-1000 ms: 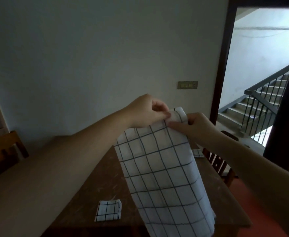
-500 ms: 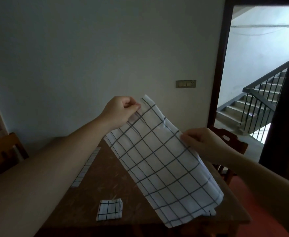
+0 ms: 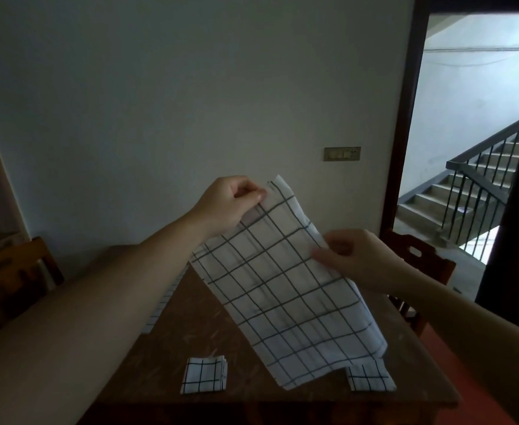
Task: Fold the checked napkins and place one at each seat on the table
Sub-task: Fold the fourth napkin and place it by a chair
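A white napkin with a dark check (image 3: 285,289) hangs in the air above the brown wooden table (image 3: 209,326), sloping down to the right. My left hand (image 3: 227,207) pinches its upper corner. My right hand (image 3: 353,259) pinches its right edge lower down. Two small folded checked napkins lie on the table: one at the near middle (image 3: 204,375), one at the near right (image 3: 370,378), partly under the hanging cloth. Another checked napkin (image 3: 163,302) lies along the table's left edge, mostly hidden by my left forearm.
A wooden chair (image 3: 417,256) stands at the table's right side and another (image 3: 9,277) at the left. A plain wall with a switch plate (image 3: 342,154) is behind the table. An open doorway (image 3: 473,148) at right leads to stairs with a railing.
My hands have drawn apart: the right one slid from the top corner down along the napkin's edge, spreading it out slanted. The second folded napkin at the near right has come into view.
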`<state>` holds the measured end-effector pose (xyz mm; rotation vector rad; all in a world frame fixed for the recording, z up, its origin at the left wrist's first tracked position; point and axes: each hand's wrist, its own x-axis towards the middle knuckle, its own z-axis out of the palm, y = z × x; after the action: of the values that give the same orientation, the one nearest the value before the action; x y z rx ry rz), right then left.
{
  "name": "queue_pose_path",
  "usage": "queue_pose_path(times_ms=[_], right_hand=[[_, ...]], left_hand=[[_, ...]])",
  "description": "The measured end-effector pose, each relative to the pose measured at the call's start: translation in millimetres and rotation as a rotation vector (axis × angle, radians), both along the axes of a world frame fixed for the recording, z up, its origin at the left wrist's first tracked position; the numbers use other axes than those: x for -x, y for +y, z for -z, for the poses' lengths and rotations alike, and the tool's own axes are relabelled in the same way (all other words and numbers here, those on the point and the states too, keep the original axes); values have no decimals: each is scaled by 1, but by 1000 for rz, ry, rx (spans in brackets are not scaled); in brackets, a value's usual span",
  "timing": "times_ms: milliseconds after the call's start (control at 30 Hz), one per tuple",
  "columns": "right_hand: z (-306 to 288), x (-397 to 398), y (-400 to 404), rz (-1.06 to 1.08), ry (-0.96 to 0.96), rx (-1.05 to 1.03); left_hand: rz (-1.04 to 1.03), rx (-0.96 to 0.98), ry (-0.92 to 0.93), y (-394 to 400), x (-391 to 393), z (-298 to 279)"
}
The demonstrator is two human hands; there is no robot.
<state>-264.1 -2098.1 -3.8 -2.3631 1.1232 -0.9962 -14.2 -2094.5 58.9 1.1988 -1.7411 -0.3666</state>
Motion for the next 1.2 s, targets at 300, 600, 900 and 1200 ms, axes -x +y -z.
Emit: queue_pose_path(times_ms=[300, 600, 900, 1200], right_hand=[[-6, -19, 1, 16, -221, 58], [-16, -21, 7, 80, -404, 16], [-20, -5, -6, 162, -544, -79], [-23, 33, -12, 46, -649, -371]], left_hand=[[60, -31, 2, 2, 6, 3], [161, -32, -30, 4, 14, 3], [45, -257, -423, 16, 8, -4], [72, -180, 317, -1, -20, 30]])
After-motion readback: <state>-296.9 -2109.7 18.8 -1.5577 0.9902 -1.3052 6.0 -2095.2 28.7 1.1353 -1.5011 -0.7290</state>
